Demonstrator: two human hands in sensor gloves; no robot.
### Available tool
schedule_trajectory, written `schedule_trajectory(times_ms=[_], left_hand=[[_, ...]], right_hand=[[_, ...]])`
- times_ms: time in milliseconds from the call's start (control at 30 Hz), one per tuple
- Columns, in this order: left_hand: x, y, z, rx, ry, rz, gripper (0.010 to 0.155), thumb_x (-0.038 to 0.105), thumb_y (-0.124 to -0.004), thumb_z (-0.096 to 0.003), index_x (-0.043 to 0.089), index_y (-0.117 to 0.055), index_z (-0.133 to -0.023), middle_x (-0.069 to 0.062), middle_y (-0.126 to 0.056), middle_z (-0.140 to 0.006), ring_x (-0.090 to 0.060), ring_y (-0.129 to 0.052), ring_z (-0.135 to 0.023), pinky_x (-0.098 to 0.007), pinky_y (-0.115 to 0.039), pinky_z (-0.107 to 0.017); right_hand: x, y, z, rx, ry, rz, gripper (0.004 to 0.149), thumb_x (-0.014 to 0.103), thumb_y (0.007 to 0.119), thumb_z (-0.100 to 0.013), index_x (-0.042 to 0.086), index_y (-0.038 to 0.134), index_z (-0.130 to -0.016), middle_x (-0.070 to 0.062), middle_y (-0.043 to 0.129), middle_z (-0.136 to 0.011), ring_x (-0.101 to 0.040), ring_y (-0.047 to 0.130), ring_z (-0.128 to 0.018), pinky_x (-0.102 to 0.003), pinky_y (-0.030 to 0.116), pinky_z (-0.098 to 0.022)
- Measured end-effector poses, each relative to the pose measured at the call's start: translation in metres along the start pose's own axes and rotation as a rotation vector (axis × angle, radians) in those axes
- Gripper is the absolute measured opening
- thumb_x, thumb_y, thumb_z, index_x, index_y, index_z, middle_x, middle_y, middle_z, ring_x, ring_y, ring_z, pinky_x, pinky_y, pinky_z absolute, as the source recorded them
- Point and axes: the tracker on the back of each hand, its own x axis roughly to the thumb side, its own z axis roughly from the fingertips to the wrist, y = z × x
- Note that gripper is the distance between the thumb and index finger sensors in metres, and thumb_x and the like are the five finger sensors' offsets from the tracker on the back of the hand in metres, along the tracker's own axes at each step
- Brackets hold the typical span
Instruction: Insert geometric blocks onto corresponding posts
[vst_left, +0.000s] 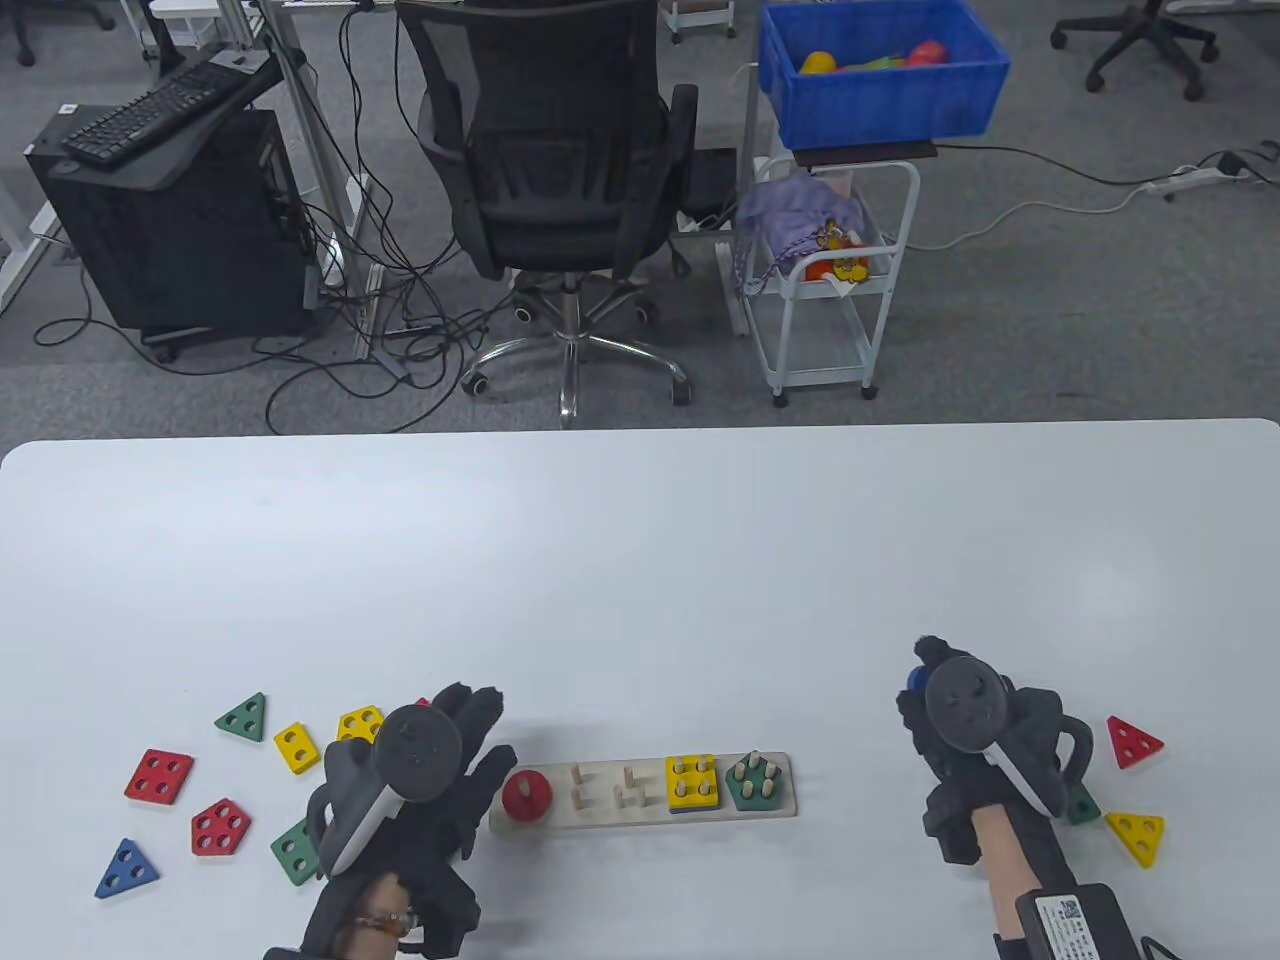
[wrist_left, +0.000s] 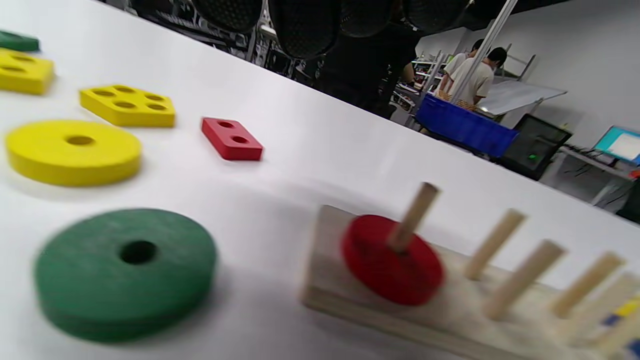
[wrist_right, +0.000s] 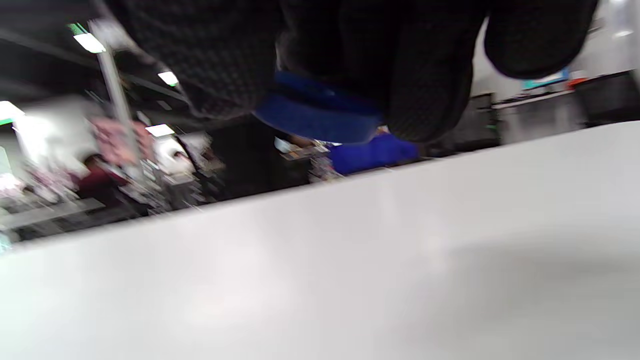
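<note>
A wooden base with upright posts lies near the table's front edge. A red disc sits on its leftmost post, a yellow square and a green pentagon on its right posts; the middle posts are bare. My left hand hovers just left of the red disc, fingers spread, holding nothing. In the left wrist view the red disc is on its post, with a green disc and a yellow disc loose beside the base. My right hand grips a blue block above the table, right of the base.
Loose blocks lie left of my left hand: a green triangle, a red square, a red pentagon, a blue triangle. Right of my right hand lie a red triangle and a yellow triangle.
</note>
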Motion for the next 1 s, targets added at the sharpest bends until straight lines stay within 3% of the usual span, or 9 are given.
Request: schedule_trajectory(times_ms=[133,300,500,700,833,1000], left_hand=[[0.010,-0.005,0.003,-0.071,-0.083,0.178,0.067,0.063,-0.063,-0.0418,0.046,-0.049,-0.106,0.010,-0.045,-0.120,-0.018,-0.065,-0.108,-0.046,-0.057,-0.080],[0.031,-0.022,0.006,-0.235,-0.223,0.364,0.068,0.062,-0.063,-0.0424,0.045,-0.048,-0.106,0.010,-0.043,-0.120,-0.017,-0.062,-0.110,-0.047,-0.056,-0.081],[0.053,-0.038,0.008,-0.344,-0.278,0.561,0.072,0.062,-0.066,-0.0423,0.041,-0.043,-0.108,0.007,-0.046,-0.120,-0.016,-0.073,-0.105,-0.042,-0.063,-0.078],[0.061,-0.049,0.003,-0.463,-0.271,0.682,0.079,0.064,-0.067,-0.0423,0.034,-0.037,-0.109,0.001,-0.058,-0.115,-0.017,-0.085,-0.096,-0.041,-0.073,-0.071],[0.063,-0.051,0.002,-0.423,-0.253,0.654,0.080,0.064,-0.067,-0.0414,0.031,-0.038,-0.108,0.003,-0.066,-0.111,-0.014,-0.091,-0.091,-0.039,-0.077,-0.068],[0.062,-0.052,-0.001,-0.438,-0.211,0.741,0.079,0.063,-0.073,-0.0393,0.030,-0.046,-0.106,0.003,-0.075,-0.105,-0.012,-0.095,-0.086,-0.038,-0.079,-0.065]], right_hand=[[0.041,-0.002,0.016,-0.021,-0.217,-0.132,0.060,0.039,0.085,-0.040,0.013,0.071,-0.092,-0.019,0.084,-0.088,-0.039,0.094,-0.069,-0.062,0.073,-0.051],[0.103,0.008,0.046,0.018,-0.495,-0.210,0.060,0.038,0.085,-0.039,0.013,0.071,-0.092,-0.019,0.084,-0.088,-0.039,0.095,-0.068,-0.062,0.074,-0.051],[0.153,0.016,0.077,-0.015,-0.730,-0.320,0.061,0.038,0.085,-0.039,0.012,0.070,-0.092,-0.020,0.084,-0.087,-0.038,0.096,-0.066,-0.061,0.076,-0.050],[0.171,0.021,0.085,-0.013,-0.737,-0.351,0.063,0.037,0.085,-0.039,0.010,0.068,-0.093,-0.022,0.083,-0.087,-0.038,0.097,-0.065,-0.062,0.077,-0.049],[0.173,0.021,0.088,-0.064,-0.742,-0.391,0.064,0.036,0.086,-0.039,0.008,0.067,-0.093,-0.022,0.082,-0.087,-0.039,0.097,-0.064,-0.062,0.077,-0.049],[0.169,0.022,0.087,-0.101,-0.747,-0.421,0.064,0.036,0.087,-0.039,0.007,0.067,-0.092,-0.023,0.083,-0.085,-0.038,0.097,-0.062,-0.062,0.077,-0.050]])
